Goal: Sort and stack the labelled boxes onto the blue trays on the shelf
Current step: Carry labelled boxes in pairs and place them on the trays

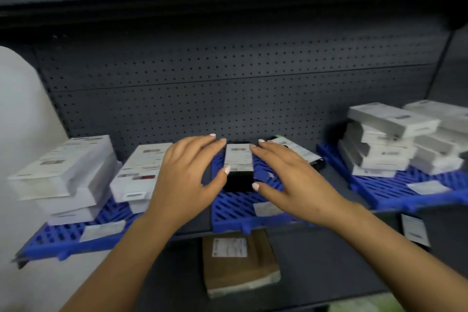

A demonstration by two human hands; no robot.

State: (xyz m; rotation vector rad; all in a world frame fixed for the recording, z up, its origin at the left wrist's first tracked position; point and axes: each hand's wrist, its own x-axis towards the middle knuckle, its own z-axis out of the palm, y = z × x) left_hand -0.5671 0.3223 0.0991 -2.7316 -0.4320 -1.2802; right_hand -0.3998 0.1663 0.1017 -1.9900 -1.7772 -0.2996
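Black with a white label on top, a box (238, 168) stands on the middle blue tray (234, 213) between the two hands. Left hand (188, 176) hovers just beside its left edge, right hand (291, 180) just beside its right edge, both with fingers spread and relaxed, gripping nothing. Stacks of white boxes (68, 175) sit beyond the left hand, and more white boxes (387, 139) beyond the right hand.
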